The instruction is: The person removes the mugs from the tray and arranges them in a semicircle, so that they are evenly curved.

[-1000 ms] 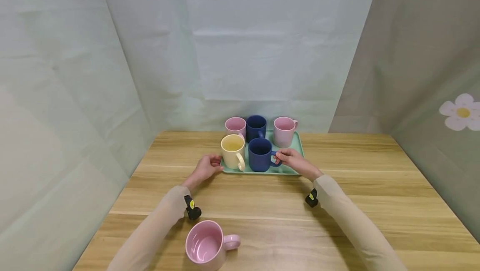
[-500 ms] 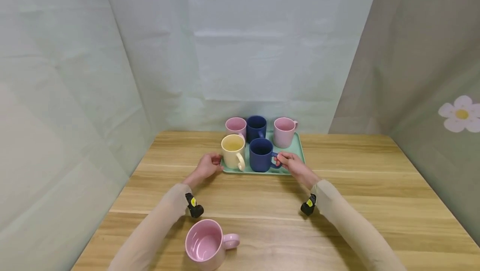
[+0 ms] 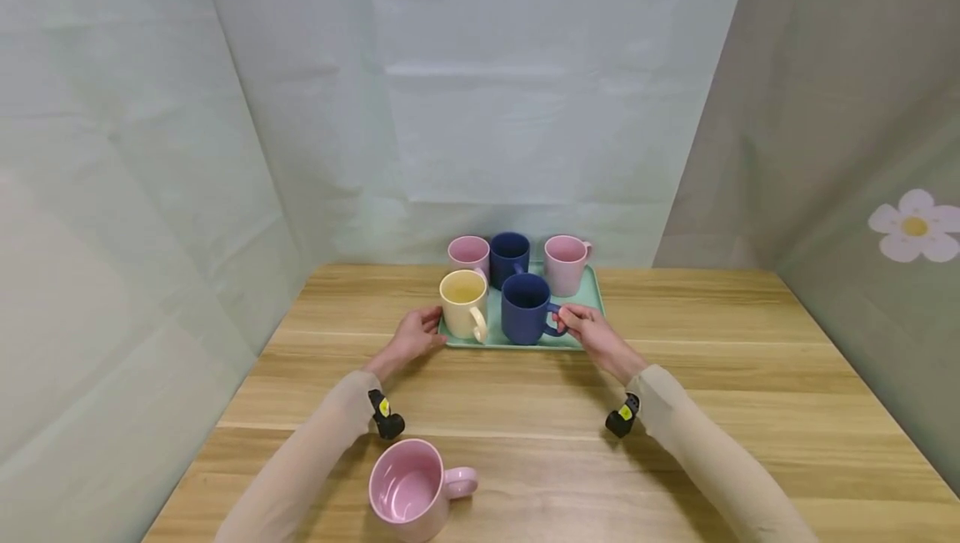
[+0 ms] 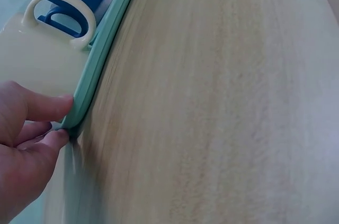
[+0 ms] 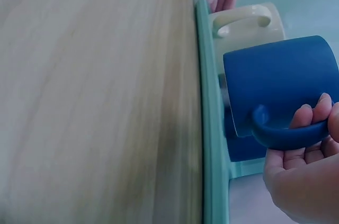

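Observation:
My right hand (image 3: 596,336) grips the handle of a dark blue mug (image 3: 525,309), which stands upright at the front of a mint green tray (image 3: 600,289). In the right wrist view, fingers curl through the handle of this blue mug (image 5: 280,81). At the tray's front left corner, my left hand (image 3: 415,336) pinches the rim; the left wrist view has the thumb and fingers at the green corner (image 4: 79,107). A cream yellow mug (image 3: 461,307) stands beside that hand, its handle facing front. Between the yellow mug and the held blue mug lies a narrow gap.
Behind these on the tray are a pink mug (image 3: 468,253), a second dark blue mug (image 3: 510,254) and another pink mug (image 3: 564,268) at the right. One more pink mug (image 3: 408,489) stands on the wooden table (image 3: 540,418) near my left forearm. A cloth backdrop (image 3: 525,109) rises behind.
The held blue mug has shifted slightly right, widening its gap from the yellow mug. My right wrist has turned a little. The left hand stays at the tray's corner.

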### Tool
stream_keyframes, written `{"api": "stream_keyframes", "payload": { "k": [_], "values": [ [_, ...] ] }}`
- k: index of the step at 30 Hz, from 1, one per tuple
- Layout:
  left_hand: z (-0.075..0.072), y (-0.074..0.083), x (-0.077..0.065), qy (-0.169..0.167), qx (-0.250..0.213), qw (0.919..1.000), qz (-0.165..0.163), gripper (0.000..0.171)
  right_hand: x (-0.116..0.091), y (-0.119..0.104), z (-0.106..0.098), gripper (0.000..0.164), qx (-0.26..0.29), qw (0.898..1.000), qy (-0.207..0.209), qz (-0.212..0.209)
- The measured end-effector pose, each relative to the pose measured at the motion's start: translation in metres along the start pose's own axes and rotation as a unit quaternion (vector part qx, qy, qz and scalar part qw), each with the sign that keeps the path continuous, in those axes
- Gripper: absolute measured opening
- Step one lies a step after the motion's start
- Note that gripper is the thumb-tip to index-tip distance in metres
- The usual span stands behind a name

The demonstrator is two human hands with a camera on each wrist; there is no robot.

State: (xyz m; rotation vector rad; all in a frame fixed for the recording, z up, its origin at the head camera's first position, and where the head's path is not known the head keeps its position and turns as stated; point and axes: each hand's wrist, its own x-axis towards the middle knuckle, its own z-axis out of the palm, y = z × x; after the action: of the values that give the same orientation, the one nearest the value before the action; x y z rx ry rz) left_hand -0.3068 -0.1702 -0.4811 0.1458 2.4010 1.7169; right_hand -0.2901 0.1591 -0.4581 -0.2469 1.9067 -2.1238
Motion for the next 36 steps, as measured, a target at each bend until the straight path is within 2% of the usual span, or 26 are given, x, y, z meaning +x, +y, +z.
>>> {"api": "stream_keyframes", "payload": {
  "k": [11,25,36],
  "values": [
    [0.001,-0.001,0.002,-0.004,-0.016,0.9998,0.012,0.068,-0.012,-0.01,0.006,0.028,-0.006,1.0,-0.007,-0.013],
    [-0.001,0.001,0.002,-0.007,-0.012,0.9999,0.01,0.071,-0.03,-0.022,0.021,0.026,0.001,0.998,-0.061,-0.025],
    [-0.001,0.0,0.003,-0.001,-0.006,0.9999,-0.009,0.07,-0.037,-0.017,0.033,0.031,-0.011,0.995,-0.092,-0.035]
  ]
}}
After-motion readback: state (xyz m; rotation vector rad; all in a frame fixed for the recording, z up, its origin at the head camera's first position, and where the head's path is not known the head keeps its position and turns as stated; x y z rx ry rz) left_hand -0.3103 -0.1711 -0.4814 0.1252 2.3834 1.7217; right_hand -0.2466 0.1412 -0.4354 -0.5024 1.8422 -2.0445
